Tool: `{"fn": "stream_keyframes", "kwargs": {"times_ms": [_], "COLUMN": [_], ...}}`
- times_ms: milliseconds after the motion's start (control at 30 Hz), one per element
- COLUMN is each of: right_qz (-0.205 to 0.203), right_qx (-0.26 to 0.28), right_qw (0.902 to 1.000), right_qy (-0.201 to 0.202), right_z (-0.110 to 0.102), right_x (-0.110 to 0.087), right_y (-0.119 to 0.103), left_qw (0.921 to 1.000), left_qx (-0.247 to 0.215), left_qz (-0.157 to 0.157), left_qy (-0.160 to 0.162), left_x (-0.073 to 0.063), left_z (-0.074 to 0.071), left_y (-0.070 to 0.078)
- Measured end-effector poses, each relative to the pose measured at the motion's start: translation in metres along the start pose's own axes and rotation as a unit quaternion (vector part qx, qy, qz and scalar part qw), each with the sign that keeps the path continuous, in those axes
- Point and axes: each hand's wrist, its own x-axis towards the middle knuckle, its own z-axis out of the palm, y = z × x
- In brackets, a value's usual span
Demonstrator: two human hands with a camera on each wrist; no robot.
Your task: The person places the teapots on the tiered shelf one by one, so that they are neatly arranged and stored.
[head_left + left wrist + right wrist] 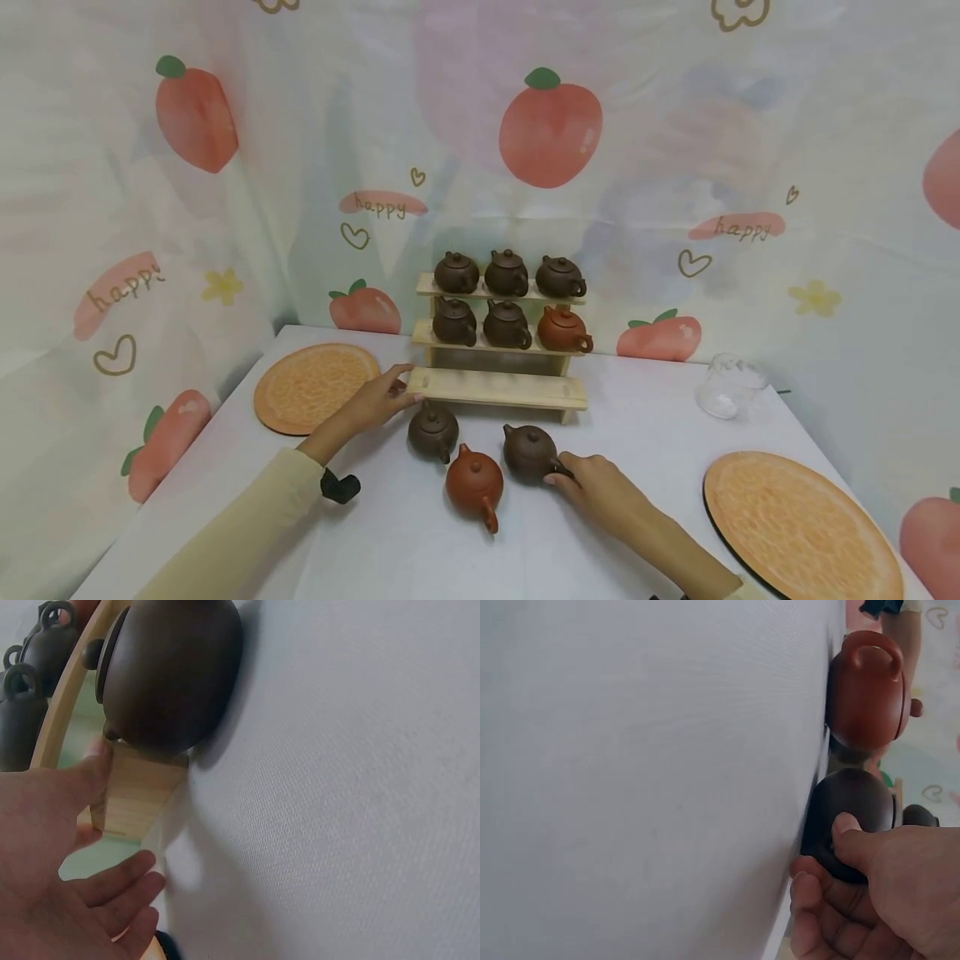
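Observation:
My right hand (600,492) pinches the handle of a dark brown clay teapot (528,454) that is at the white table's surface, its spout towards the rack. In the right wrist view, the thumb (847,829) presses against that handle. My left hand (375,400) grips the left end of a three-tier wooden rack (495,387) at its lowest shelf, between thumb and index finger; the other fingers (127,892) stay loosely extended. Close to this hand stands another dark teapot (432,432), in front of the rack. A reddish-brown teapot (475,483) sits between the two dark ones, handle towards me.
Several dark teapots (506,325) and one reddish-brown teapot (562,329) stand on the upper two shelves. Orange-patterned round mats (315,387) lie left and right (802,525). A clear glass vessel (723,387) is at the back right. Fruit-printed cloth walls the table's back and sides.

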Motion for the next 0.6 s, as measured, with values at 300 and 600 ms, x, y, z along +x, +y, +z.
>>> {"fn": "stream_keyframes", "kwargs": {"times_ms": [300,600], "right_qz": [-0.012,-0.002], "right_qx": [0.015,0.017], "right_qw": [0.9995,0.9993], "right_qy": [0.024,0.033], "right_z": [-0.004,-0.006], "right_x": [-0.01,-0.01], "right_y": [0.009,0.014], "left_qw": [0.9999,1.0], "left_qx": [0.0,0.0], "left_qz": [0.01,0.009], "left_qy": [0.0,0.0], "left_x": [0.0,0.0], "left_z": [0.0,0.0], "left_y": [-0.002,-0.001]}}
